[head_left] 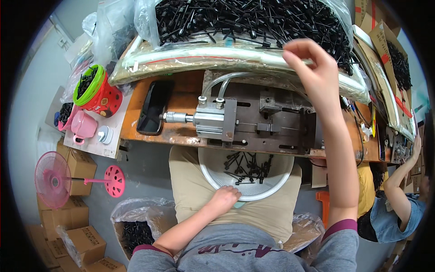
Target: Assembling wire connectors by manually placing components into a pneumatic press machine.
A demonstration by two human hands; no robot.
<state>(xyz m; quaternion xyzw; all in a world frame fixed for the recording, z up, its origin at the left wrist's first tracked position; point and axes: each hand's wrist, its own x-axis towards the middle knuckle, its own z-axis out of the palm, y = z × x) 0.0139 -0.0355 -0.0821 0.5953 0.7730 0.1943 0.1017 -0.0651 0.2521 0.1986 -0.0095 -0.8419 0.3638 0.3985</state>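
On my lap sits a round white plastic basket with several thin-stemmed black plastic pieces inside. My left hand is closed over its near rim. My right hand is raised past the bench at the front edge of a big heap of similar black pieces. Its thumb and forefinger are bent toward each other; whether a piece is between them I cannot make out. Between my hands, a metal fixture with an air cylinder lies on the bench, two clear hoses curving from it.
A black phone lies left of the fixture. Further left stand a red and green bucket, a pink mug and a pink fan. Cartons are stacked at lower left. Another person works at the right.
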